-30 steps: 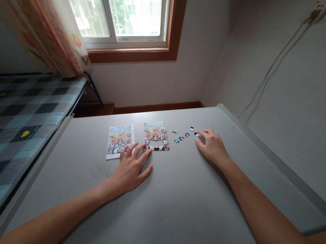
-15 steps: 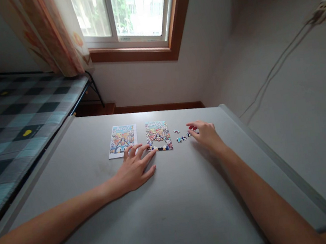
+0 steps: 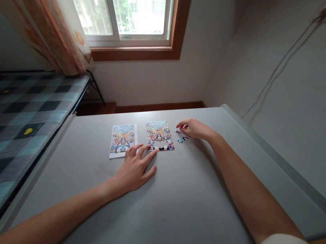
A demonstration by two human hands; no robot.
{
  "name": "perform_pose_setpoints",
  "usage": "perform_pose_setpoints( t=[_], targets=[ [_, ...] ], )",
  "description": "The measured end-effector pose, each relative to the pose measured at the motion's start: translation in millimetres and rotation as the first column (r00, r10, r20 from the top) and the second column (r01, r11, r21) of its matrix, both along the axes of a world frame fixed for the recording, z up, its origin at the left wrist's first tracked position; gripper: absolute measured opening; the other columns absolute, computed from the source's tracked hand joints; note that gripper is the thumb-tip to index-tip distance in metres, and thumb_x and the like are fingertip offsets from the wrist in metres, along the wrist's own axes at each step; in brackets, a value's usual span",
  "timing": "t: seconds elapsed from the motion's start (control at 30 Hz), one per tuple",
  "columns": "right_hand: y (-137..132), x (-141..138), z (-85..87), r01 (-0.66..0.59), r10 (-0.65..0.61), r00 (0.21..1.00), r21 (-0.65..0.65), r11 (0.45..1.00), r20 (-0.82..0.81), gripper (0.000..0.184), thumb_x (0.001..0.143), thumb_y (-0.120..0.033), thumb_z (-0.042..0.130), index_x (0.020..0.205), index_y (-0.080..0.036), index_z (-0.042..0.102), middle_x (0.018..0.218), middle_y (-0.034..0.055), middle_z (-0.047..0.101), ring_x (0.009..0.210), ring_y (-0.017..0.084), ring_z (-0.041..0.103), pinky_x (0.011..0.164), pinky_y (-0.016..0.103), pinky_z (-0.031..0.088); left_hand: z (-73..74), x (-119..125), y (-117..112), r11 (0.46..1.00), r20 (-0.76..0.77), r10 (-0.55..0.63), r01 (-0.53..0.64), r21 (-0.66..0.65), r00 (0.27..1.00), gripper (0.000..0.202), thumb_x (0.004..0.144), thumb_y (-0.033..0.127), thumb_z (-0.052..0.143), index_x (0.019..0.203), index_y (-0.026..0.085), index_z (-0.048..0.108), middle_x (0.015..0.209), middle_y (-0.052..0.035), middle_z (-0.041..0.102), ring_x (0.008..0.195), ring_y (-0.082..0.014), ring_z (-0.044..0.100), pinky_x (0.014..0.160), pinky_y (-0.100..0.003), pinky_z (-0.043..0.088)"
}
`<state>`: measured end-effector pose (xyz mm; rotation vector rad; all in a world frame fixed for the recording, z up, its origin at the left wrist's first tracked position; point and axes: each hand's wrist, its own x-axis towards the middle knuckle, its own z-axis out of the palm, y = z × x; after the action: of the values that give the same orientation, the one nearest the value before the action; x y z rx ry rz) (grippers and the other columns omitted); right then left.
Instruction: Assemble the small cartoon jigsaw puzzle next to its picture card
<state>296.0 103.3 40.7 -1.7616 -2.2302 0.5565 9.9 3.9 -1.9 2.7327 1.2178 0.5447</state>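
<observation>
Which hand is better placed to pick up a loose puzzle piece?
Probably the right hand: it is beside the loose pieces, while the left hand lies farther off, at the lower left of the puzzle.

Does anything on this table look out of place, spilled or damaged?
Nothing looks spilled or broken. The jigsaw has a gap near its bottom edge, with loose pieces to its right by the right hand: ordinary for an unfinished jigsaw. The one odd mark is a faint dark smudge on the tabletop, left of the left hand.
</observation>
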Motion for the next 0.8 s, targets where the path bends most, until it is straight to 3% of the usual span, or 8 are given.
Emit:
perform_pose_setpoints(
  t=[0.27, 0.47, 0.8],
  targets=[
    [8, 12, -18.0, -0.058, 0.064, 0.997, 0.107, 0.993, -0.052, 0.024, 0.084, -0.012, 0.053, 0.094, -0.02, 0.074, 0.094, 0.0078, 0.069, 0.075, 0.015, 0.062, 0.072, 0.027, 0.048, -0.5, 0, 0, 1.0, -0.025, 0.005, -0.006, -0.003, 1.0, 0.051, 0.091, 0.041, 0.048, 0.14, 0.03, 0.043, 0.139, -0.008, 0.042, 0.129, -0.0319, 0.03, 0.107, -0.054, 0.024],
    [11, 11, -26.7, -0.108, 0.122, 0.984, 0.11, 0.988, -0.127, 0.016, 0.076, -0.018, 0.065, 0.09, -0.02, 0.074, 0.085, 0.0043, 0.063, 0.069, 0.012, 0.061, 0.069, 0.025, 0.049, 0.5, 0, 0, 1.0, -0.033, 0.006, -0.006, -0.006, 0.999, 0.051, 0.09, 0.04, 0.048, 0.14, 0.03, 0.042, 0.14, -0.0076, 0.042, 0.129, -0.0316, 0.03, 0.107, -0.054, 0.024],
    [7, 5, -24.5, -0.03, 0.038, 0.992, 0.068, 0.997, -0.124, 0.009, 0.073, -0.018, 0.062, 0.078, -0.017, 0.069, 0.083, 0.0047, 0.062, 0.067, 0.012, 0.058, 0.063, 0.024, 0.047, -1.1, 0, 0, 1.0, -0.032, 0.004, -0.004, 0.003, 0.999, 0.052, 0.09, 0.042, 0.048, 0.141, 0.031, 0.041, 0.139, -0.0074, 0.042, 0.128, -0.0315, 0.03, 0.106, -0.053, 0.025]
  ],
)
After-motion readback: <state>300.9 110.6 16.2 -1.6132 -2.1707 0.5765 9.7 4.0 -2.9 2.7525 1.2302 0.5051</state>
